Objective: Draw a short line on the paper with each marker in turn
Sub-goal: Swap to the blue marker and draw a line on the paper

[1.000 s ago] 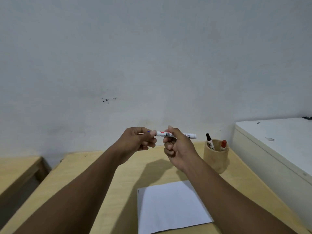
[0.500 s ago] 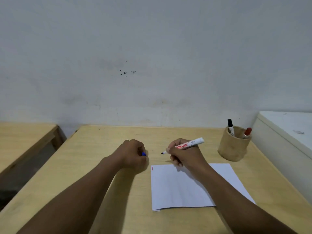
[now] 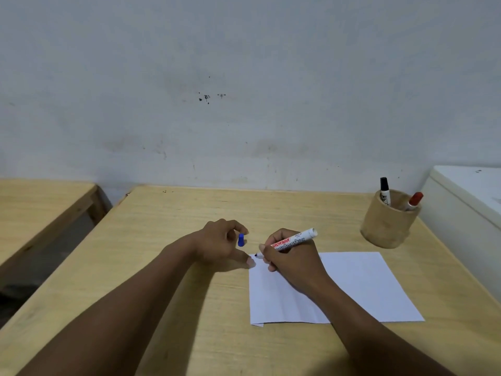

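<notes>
On paper, far-left corner: right hand [image 3: 291, 260] grasps white uncapped whiteboard marker [image 3: 294, 241], tip touching white paper sheet [image 3: 352, 289].
Beside paper, left: left hand [image 3: 221, 244] pinches small blue plastic cap [image 3: 241, 239].

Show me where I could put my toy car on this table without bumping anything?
The wide bare wood between the table's left edge and the left hand is free, and so is the strip along the back by the wall. It is crowded near the paper, where the right hand holds the marker, and by the cup.

Right hand [image 3: 291, 257] with uncapped marker [image 3: 291, 240], tip at paper [image 3: 352, 286] corner (blue cap [image 3: 241, 239] in left hand [image 3: 222, 244]).
</notes>
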`<move>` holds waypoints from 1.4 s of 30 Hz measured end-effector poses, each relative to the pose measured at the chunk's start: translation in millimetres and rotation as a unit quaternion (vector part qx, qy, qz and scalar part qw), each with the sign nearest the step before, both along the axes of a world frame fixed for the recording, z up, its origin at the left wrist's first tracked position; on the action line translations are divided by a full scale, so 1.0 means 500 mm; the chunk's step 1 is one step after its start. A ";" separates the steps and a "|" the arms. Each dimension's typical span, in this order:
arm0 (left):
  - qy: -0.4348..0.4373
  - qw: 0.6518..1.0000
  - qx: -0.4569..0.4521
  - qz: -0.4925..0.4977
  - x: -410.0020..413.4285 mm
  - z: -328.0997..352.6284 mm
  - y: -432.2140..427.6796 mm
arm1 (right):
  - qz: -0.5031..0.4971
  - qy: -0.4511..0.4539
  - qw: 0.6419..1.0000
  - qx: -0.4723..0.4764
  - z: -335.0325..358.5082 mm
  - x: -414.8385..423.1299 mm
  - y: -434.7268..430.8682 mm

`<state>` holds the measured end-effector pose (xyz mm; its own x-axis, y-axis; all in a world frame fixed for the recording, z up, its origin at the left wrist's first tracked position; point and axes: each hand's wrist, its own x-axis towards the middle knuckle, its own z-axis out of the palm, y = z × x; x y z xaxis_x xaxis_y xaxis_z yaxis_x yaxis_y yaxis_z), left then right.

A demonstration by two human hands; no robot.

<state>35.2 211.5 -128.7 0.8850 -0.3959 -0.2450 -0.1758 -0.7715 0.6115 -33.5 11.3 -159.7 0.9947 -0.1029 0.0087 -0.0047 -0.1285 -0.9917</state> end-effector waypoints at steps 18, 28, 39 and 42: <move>-0.041 0.997 0.056 -0.016 -0.012 -0.014 -0.004 | 0.046 0.017 0.999 -0.011 0.006 0.000 0.000; -0.058 0.986 -0.125 0.094 -0.010 -0.020 -0.013 | -0.076 0.055 0.971 0.222 0.092 0.024 -0.046; 0.109 0.862 -0.483 0.111 0.015 0.120 -0.152 | -0.086 0.041 0.957 0.274 0.207 0.037 -0.153; 0.135 0.849 -0.502 0.094 0.015 0.132 -0.199 | -0.097 0.023 0.955 0.280 0.211 0.035 -0.173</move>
<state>42.6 111.8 -62.7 0.9211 -0.3829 -0.0709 0.1430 0.1633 0.9762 -15.8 -75.3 -54.3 0.9546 -0.2606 -0.1442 -0.0193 0.4291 -0.9031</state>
